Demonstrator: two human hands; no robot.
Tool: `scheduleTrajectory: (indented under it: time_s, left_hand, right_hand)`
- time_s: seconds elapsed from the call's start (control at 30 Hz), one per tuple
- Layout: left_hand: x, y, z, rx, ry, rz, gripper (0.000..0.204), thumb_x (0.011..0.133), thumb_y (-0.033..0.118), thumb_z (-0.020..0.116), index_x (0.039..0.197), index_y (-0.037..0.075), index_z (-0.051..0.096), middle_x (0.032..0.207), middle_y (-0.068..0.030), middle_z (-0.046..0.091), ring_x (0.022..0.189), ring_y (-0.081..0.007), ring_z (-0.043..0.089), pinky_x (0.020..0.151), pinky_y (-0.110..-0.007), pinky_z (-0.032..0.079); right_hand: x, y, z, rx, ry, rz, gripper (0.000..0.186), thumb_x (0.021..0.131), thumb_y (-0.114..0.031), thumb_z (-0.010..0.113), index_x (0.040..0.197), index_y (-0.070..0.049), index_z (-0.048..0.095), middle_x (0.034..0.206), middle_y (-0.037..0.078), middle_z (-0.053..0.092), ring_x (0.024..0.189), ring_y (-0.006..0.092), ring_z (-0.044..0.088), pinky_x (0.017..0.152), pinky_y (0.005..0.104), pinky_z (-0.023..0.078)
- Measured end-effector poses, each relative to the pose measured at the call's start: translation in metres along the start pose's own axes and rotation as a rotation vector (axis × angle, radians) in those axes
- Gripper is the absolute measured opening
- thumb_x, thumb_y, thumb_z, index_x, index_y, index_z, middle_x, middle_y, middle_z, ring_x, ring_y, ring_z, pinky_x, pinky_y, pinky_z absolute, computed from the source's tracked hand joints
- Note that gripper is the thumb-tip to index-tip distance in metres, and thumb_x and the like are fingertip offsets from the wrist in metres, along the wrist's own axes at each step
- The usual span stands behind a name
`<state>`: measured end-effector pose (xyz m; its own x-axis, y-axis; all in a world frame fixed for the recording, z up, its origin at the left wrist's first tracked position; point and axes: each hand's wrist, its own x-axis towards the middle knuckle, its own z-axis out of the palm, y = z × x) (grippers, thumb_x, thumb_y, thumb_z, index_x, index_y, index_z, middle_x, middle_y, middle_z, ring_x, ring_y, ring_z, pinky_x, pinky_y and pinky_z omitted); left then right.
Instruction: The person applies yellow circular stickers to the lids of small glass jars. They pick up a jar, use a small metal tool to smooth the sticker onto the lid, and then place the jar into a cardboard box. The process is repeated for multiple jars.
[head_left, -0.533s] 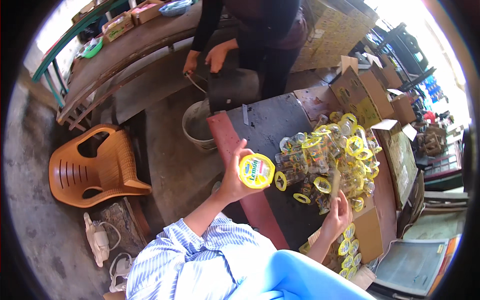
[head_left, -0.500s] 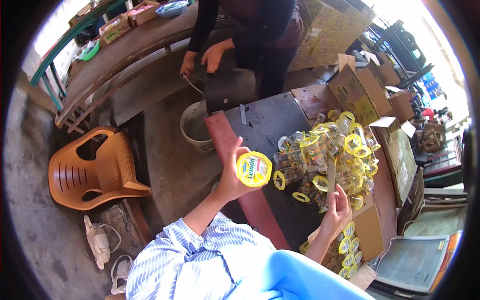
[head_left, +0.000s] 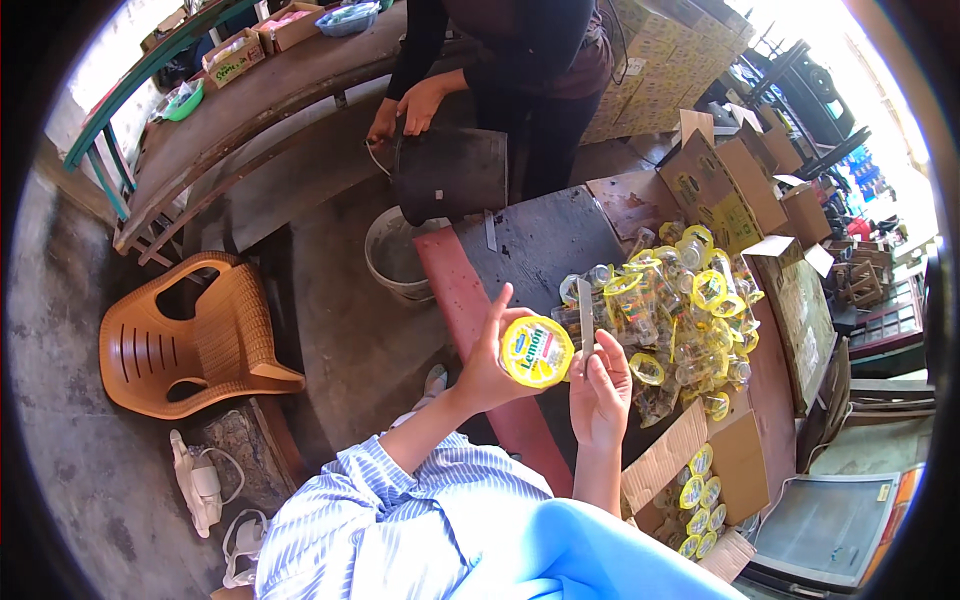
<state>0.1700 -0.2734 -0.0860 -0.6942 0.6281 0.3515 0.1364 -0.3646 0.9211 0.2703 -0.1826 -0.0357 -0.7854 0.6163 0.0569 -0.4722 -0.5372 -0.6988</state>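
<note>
My left hand [head_left: 482, 372] is wrapped round a sealed plastic cup [head_left: 537, 352] with a yellow and white printed lid facing up. Its index finger points outward past the rim. Close beside the lid, my right hand [head_left: 602, 392] grips a narrow flat metal blade [head_left: 586, 312] that stands upright from the fingers; its handle, if any, is hidden. Just beyond that hand, a heap of clear plastic cups [head_left: 690, 320] with yellow rims lies on the dark tabletop [head_left: 545, 235]. To the right of my right forearm, an open cardboard box [head_left: 738, 462] holds several yellow-lidded cups in rows.
Across the table a person's hands [head_left: 420, 105] tilt a black bucket [head_left: 455, 175] over a pale bucket [head_left: 388, 250] on the floor. An orange plastic chair [head_left: 215, 340] stands at left. Empty cartons [head_left: 725, 180] sit at the far right, and a long bench [head_left: 300, 70] runs behind.
My right hand has brought the blade leftward from the heap to beside the cup's lid. The cup has shifted slightly right and nearer. The other person's black bucket has tipped further.
</note>
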Motion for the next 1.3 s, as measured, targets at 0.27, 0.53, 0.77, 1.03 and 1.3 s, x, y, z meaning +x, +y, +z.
scheduleTrajectory:
  time_s: [0.27,0.53,0.77,1.03,1.3]
  left_hand:
    - [0.005,-0.006,-0.002,0.031,-0.109,-0.033,0.112,0.053,0.011,0.08,0.132,0.005,0.001,0.11,-0.0131,0.039,0.106,-0.0214,0.043,0.092,-0.032,0.035]
    - [0.04,-0.01,-0.026,0.081,-0.328,-0.214,0.085,0.056,0.016,0.079,0.119,0.002,0.024,0.108,-0.0123,0.043,0.102,-0.0187,0.046,0.088,-0.029,0.039]
    - [0.078,-0.014,-0.019,0.19,-0.407,-0.048,0.071,0.05,0.019,0.081,0.105,0.001,0.04,0.096,-0.0129,0.057,0.091,-0.0212,0.057,0.079,-0.031,0.045]
    - [0.083,-0.003,0.012,0.103,-0.511,-0.001,0.071,0.048,0.014,0.082,0.104,0.002,0.04,0.092,-0.0115,0.059,0.085,-0.0186,0.059,0.075,-0.028,0.047]
    - [0.085,0.0,0.035,0.023,-0.487,0.042,0.072,0.047,0.009,0.082,0.103,0.004,0.037,0.095,-0.0087,0.052,0.088,-0.0152,0.054,0.077,-0.026,0.045]
  right_hand:
    - [0.004,0.011,0.014,0.04,0.075,-0.043,0.031,0.081,0.001,0.051,0.112,0.001,0.047,0.083,0.005,0.056,0.074,0.0107,0.051,0.073,0.0211,0.041]
    - [0.02,0.028,0.026,0.028,0.204,-0.12,0.03,0.08,0.001,0.051,0.11,0.002,0.048,0.083,0.005,0.056,0.073,0.0108,0.052,0.071,0.0206,0.041]
    - [0.022,0.028,0.012,0.051,0.323,-0.296,0.03,0.08,0.001,0.051,0.11,-0.001,0.049,0.08,0.003,0.056,0.072,0.0118,0.052,0.076,0.0232,0.042]
    - [-0.01,-0.016,0.004,-0.353,0.63,-0.482,0.024,0.079,-0.002,0.057,0.102,-0.001,0.054,0.072,0.001,0.053,0.065,0.0073,0.048,0.061,0.0188,0.039]
    - [-0.03,-0.058,0.003,-1.168,0.658,-0.573,0.023,0.072,0.002,0.061,0.095,-0.002,0.06,0.066,0.003,0.055,0.061,0.0083,0.051,0.059,0.0206,0.04]
